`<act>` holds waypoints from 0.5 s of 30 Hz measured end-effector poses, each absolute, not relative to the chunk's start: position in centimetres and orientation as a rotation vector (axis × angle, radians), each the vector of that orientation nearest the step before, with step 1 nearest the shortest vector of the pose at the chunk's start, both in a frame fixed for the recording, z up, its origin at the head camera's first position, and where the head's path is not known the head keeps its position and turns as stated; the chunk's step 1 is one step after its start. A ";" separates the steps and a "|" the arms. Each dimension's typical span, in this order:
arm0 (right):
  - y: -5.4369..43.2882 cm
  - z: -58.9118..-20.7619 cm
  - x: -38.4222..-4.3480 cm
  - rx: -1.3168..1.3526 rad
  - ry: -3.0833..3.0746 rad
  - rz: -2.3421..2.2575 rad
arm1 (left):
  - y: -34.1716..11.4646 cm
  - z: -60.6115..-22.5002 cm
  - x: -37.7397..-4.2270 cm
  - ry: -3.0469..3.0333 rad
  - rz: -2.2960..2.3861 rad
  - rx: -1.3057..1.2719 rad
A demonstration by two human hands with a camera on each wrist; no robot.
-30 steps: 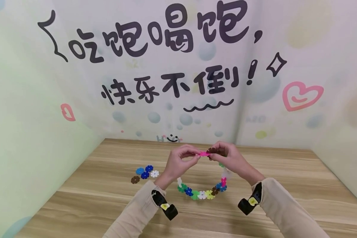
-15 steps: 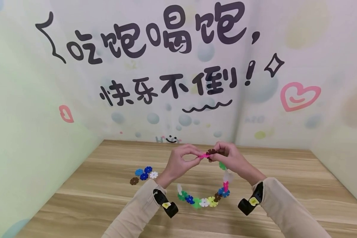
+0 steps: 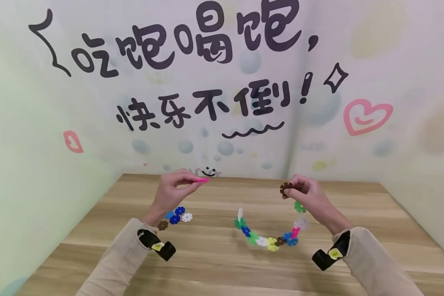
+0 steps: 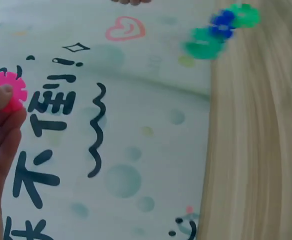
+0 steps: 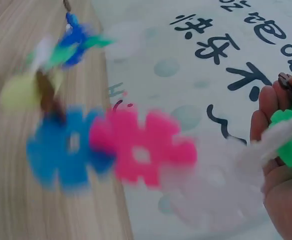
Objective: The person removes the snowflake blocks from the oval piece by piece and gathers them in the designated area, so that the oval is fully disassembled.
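My left hand [image 3: 172, 191] pinches a pink snowflake disc [image 3: 203, 180] between thumb and fingers; the left wrist view shows its notched rim. Over on the right, my right hand [image 3: 312, 197] grips a brown snowflake disc [image 3: 286, 189] at one end of a chain of interlocked discs. The chain hangs in a curve below that hand, with green, clear, pink, blue, brown, yellow and white discs, a yellow disc [image 3: 272, 244] at its low point. A whitish disc [image 3: 240, 213] forms its free end. In the right wrist view a pink chain disc [image 5: 143, 147] is blurred.
Several loose discs lie on the wooden table [image 3: 214, 271] below the left hand: a white one [image 3: 186, 217], a brown one [image 3: 163, 225] and blue ones, such as a dark blue disc [image 3: 174, 219]. A printed curtain [image 3: 222, 135] rises along the table's back edge.
The hands were together at the pink and brown discs and are now apart. The left hand has moved left with the pink disc; the right has moved right with the brown disc and chain.
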State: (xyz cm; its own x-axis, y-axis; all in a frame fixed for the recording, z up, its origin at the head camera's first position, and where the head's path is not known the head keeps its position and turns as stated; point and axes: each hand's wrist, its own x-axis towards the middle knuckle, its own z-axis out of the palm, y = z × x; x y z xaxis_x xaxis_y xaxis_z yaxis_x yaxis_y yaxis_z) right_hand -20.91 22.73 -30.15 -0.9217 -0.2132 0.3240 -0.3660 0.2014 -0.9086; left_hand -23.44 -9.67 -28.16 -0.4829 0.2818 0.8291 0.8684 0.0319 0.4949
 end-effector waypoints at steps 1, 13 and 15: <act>23.0 -30.2 -20.9 0.578 -2.351 1.814 | -10.3 -28.1 -23.3 -1.867 -1.489 -1.132; 22.5 -30.5 -21.4 0.580 -2.359 1.804 | -15.4 -33.2 -24.9 -2.551 -1.531 -0.749; 22.4 -30.6 -21.5 0.583 -2.348 1.803 | -16.3 -34.4 -25.1 -2.661 -1.477 -0.719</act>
State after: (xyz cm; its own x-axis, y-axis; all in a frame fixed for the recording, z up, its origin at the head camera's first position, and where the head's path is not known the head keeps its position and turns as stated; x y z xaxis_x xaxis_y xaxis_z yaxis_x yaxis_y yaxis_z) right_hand -21.49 22.43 -30.65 -0.9178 -0.2256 0.3267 -0.3739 0.2140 -0.9024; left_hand -25.08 -16.25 -34.36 -0.8942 0.3846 0.2292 0.3979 0.4482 0.8005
